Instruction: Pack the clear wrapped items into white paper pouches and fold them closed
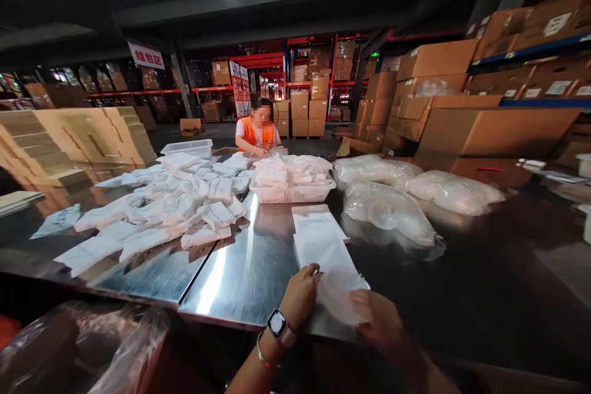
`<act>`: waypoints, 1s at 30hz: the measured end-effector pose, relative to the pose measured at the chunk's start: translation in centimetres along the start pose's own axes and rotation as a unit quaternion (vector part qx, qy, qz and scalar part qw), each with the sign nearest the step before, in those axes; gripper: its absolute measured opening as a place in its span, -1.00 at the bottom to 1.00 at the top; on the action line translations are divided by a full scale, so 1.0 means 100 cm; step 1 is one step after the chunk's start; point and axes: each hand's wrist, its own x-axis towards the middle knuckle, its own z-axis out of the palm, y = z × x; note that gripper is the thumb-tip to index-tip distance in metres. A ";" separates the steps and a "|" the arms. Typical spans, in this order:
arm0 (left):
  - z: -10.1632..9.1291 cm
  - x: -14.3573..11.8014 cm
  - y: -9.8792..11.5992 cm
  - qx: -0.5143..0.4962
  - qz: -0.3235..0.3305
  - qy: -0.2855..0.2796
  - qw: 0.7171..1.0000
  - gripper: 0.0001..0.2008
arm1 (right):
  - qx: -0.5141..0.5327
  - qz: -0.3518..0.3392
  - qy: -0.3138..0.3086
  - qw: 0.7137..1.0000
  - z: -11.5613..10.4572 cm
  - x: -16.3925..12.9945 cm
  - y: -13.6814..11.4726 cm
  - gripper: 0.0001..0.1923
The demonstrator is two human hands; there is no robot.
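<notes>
My left hand [301, 294], wearing a watch and a bracelet, has its fingers closed at the near left edge of a white bag [323, 246] lying flat on the metal table. In my right hand [379, 319], blurred by motion, is a translucent round plastic piece [341, 297], gripped at its right side. This piece overlaps the near end of the white bag; whether it is a lid or a shallow bowl I cannot tell. Beyond lies more white packaging with faint print. Clear plastic bags [388, 212] of similar round translucent pieces lie to the right.
Many white packets [170, 203] are heaped on the left. A white basket [295, 192] full of packets stands ahead. Across the table [240, 277] sits a person in an orange vest [258, 130]. Cardboard boxes [489, 135] line the right; an open plastic-lined box [83, 345] is at lower left.
</notes>
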 end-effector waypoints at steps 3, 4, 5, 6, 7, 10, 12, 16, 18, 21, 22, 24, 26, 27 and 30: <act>-0.004 0.002 0.001 -0.034 0.068 -0.022 0.997 -0.75 | 0.117 -0.103 -0.029 0.987 0.012 0.013 -0.011 -0.71; -0.005 0.002 0.001 -0.045 0.078 -0.017 0.996 -0.74 | 0.131 -0.104 -0.041 0.985 0.015 0.016 -0.009 -0.70; -0.006 0.001 0.001 -0.056 0.083 -0.009 0.995 -0.73 | 0.138 -0.101 -0.058 0.984 0.017 0.017 -0.006 -0.70; -0.006 0.000 0.001 -0.064 0.084 -0.002 0.994 -0.71 | 0.138 -0.096 -0.077 0.983 0.017 0.017 -0.001 -0.71; -0.006 0.000 0.001 -0.068 0.083 0.001 0.994 -0.70 | 0.134 -0.097 -0.090 0.982 0.017 0.016 0.004 -0.72; -0.003 -0.001 0.000 -0.069 0.088 -0.002 0.994 -0.65 | 0.056 -0.119 -0.123 0.984 0.014 0.010 0.020 -0.69; 0.001 -0.001 0.001 -0.058 0.092 0.006 0.994 -0.55 | -0.025 -0.120 -0.142 0.982 0.014 0.008 0.028 -0.66; 0.006 0.002 0.008 -0.019 0.101 0.017 0.995 -0.36 | -0.158 -0.052 -0.167 0.972 0.025 0.013 0.027 -0.59; 0.006 0.003 0.012 -0.015 0.077 0.032 0.996 -0.32 | -0.170 -0.009 -0.195 0.966 0.034 0.017 0.021 -0.61; 0.002 0.006 0.017 -0.025 0.029 0.049 0.998 -0.34 | -0.128 0.042 -0.245 0.960 0.044 0.026 0.014 -0.73; 0.000 0.007 0.018 -0.029 0.014 0.051 0.998 -0.37 | -0.106 0.068 -0.260 0.957 0.046 0.030 0.014 -0.74; -0.004 0.011 0.019 -0.033 -0.042 0.074 0.996 -0.45 | -0.065 0.129 -0.288 0.947 0.046 0.037 0.018 -0.71; -0.006 0.016 0.017 -0.040 -0.133 0.111 0.984 -0.49 | -0.042 0.173 -0.304 0.936 0.043 0.043 0.025 -0.70; -0.006 0.020 0.016 -0.050 -0.182 0.121 0.975 -0.50 | -0.039 0.181 -0.306 0.934 0.041 0.046 0.028 -0.70; -0.003 0.030 0.013 -0.090 -0.262 0.099 0.956 -0.52 | -0.049 0.210 -0.309 0.926 0.039 0.052 0.032 -0.74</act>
